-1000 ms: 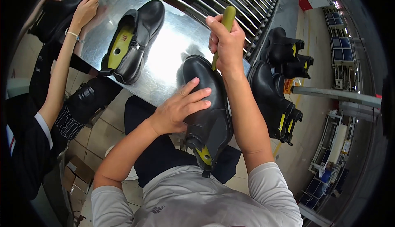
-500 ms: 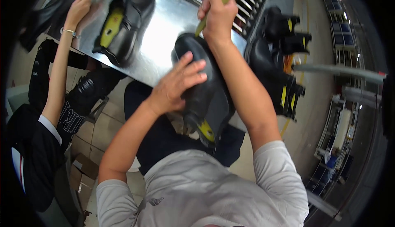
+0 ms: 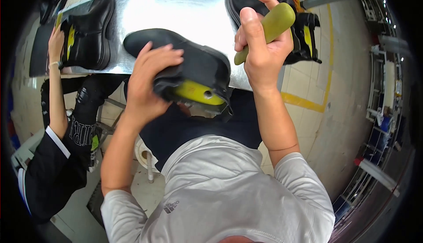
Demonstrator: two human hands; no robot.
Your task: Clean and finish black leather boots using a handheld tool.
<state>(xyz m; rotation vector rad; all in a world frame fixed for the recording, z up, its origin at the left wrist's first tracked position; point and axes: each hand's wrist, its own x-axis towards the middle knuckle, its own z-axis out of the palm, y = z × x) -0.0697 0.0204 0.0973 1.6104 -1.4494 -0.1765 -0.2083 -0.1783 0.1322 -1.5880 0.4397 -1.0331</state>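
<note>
In front of me a black boot [image 3: 200,64] lies on its side, toe to the far left, partly over the table's near edge. Its opening faces me and shows a yellow strip with a dark hole. My left hand [image 3: 147,82] grips the boot near its opening, fingers laid across the upper and slightly blurred. To the right of the boot, my right hand [image 3: 264,51] is raised and closed around an olive-green stick-like tool [image 3: 280,20], its rounded wide end up and its narrow end toward the boot. The tool is apart from the boot.
Under the boot is a shiny metal table [image 3: 145,5]. A second black boot [image 3: 90,33] lies at its left end, by a co-worker's hand [image 3: 55,44]. More black boots [image 3: 308,38] stand at the right, partly behind my right hand. Shelving [image 3: 385,93] lines the far right.
The boot has turned, its toe now pointing left and its yellow strip facing me more. My right hand has drawn back from the boot with the tool. My view has shifted right.
</note>
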